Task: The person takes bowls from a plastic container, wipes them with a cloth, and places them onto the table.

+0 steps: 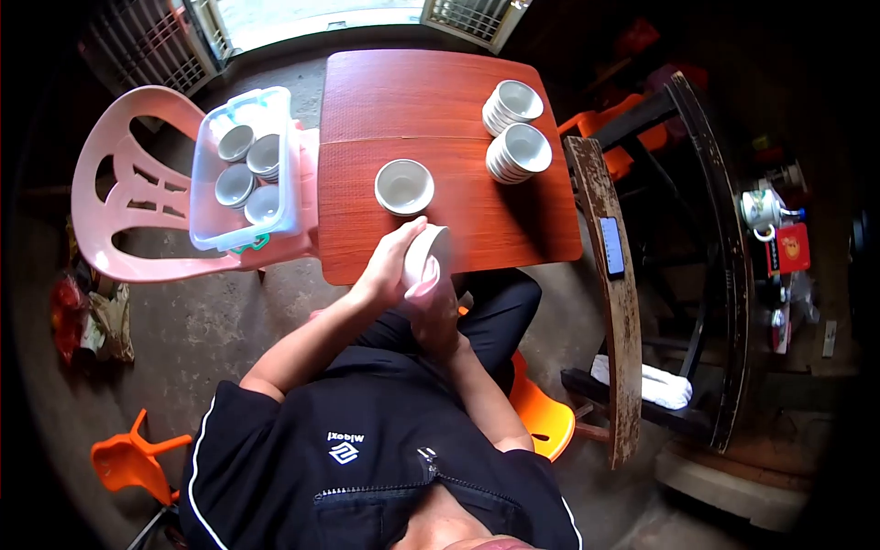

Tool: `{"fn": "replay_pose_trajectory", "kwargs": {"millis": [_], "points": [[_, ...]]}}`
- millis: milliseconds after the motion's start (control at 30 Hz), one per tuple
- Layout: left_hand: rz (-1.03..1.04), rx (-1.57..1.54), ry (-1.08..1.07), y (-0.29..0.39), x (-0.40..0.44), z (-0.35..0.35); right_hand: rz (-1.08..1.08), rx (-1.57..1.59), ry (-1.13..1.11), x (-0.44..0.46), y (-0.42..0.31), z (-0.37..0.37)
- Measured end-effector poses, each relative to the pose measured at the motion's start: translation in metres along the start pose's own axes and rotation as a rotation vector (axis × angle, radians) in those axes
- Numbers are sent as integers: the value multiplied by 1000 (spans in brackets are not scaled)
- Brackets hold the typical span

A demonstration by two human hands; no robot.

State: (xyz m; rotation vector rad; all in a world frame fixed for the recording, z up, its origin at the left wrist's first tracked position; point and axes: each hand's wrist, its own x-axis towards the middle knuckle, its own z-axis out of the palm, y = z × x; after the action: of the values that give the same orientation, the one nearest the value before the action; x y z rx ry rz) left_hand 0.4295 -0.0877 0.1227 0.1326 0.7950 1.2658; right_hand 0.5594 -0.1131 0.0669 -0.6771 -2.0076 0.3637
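Just off the near edge of the table, my left hand (387,266) is closed around a white bowl (441,240) that is tipped on its side. A pale pink cloth (423,280) is pressed against this bowl by my right hand (436,319), which looks slightly blurred. Beyond my hands a white bowl (404,188) sits upright on the red-brown table (394,92). Two stacks of similar bowls, a nearer stack (521,154) and a farther stack (513,103), stand at the table's right side.
Left of the table, a clear plastic box (209,225) with several bowls rests on a pink chair (92,197). A worn wooden bench (600,312) at the right carries a phone (611,246). Orange stools (541,417) stand around, and a white cloth (655,385) lies lower right.
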Motion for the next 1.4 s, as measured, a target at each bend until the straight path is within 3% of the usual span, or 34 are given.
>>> {"fn": "replay_pose_trajectory", "kwargs": {"millis": [67, 100, 133, 167, 200, 233, 267, 333, 367, 400, 433, 500, 533, 567, 600, 633, 667, 733, 767, 800, 867, 900, 967, 1000, 1033, 1133, 1200, 1267, 1333, 1400], "points": [[572, 645, -92, -19, 1, -9, -25, -7, 59, 2, 1, -1], [575, 674, -69, -25, -5, -8, 199, 143, 123, 7, -8, -1], [880, 1035, -193, -21, -1, -13, 582, 202, 86, 41, -26, -21], [1258, 1321, -239, -18, 2, -18, 782, 553, 113, 52, -19, -28], [1268, 1371, -309, -11, -3, -14, 966, 914, 141, 59, -12, -33], [1209, 1480, -382, -6, -1, -15, 839, 955, 272, 51, 0, -22], [1038, 1499, -337, -5, -3, -14, 847, 787, 263, 45, 0, -21], [629, 1086, -187, -13, -2, -16, 857, 453, 237, 37, -12, -25], [159, 570, -179, -11, -8, -15, 695, 405, 223, 40, -24, -33], [-240, 463, -181, 3, -12, -8, 765, 531, 168, 41, -41, -41], [-194, 471, -268, -1, -10, -19, 590, 285, 107, 24, -31, -32], [-132, 429, -385, -6, -6, -24, 514, 194, 139, 7, -22, -24], [-5, 539, -431, -6, -7, -19, 477, 147, 157, 7, -21, -22], [124, 649, -473, -7, -9, -12, 485, 177, 235, 12, -12, -24], [253, 760, -512, -4, -12, -7, 640, 365, 233, 25, -19, -37], [372, 1076, -517, 5, -16, -3, 801, 543, 254, 37, -27, -50], [688, 1353, -642, 6, -16, 1, 834, 588, 277, 40, -21, -50], [776, 1413, -722, 10, -11, 1, 798, 601, 336, 43, -23, -52], [487, 1021, -653, 11, -18, 2, 772, 567, 365, 48, -28, -55], [363, 699, -594, 5, -17, 3, 746, 532, 395, 53, -34, -57], [-97, 420, -292, 0, -8, -10, 672, 439, 337, 41, -36, -51], [-151, 502, -342, -3, -7, -13, 630, 407, 292, 33, -35, -47], [-116, 619, -362, 2, -14, 0, 540, 346, 205, 16, -30, -40], [-73, 628, -406, 7, -18, 9, 659, 377, 161, 16, -31, -43], [81, 672, -447, 4, -19, 8, 660, 371, 263, 20, -28, -41], [644, 1320, -672, 11, -20, 8, 755, 563, 381, 32, -28, -49], [530, 1085, -790, 14, -20, 2, 730, 546, 382, 36, -27, -52], [204, 395, -542, -2, -18, 1, 703, 370, 455, 26, -25, -45], [-168, 360, -326, -3, -16, -6, 670, 293, 310, 28, -38, -48], [-285, 353, -341, -4, -20, -5, 711, 294, 240, 22, -43, -47]]}}
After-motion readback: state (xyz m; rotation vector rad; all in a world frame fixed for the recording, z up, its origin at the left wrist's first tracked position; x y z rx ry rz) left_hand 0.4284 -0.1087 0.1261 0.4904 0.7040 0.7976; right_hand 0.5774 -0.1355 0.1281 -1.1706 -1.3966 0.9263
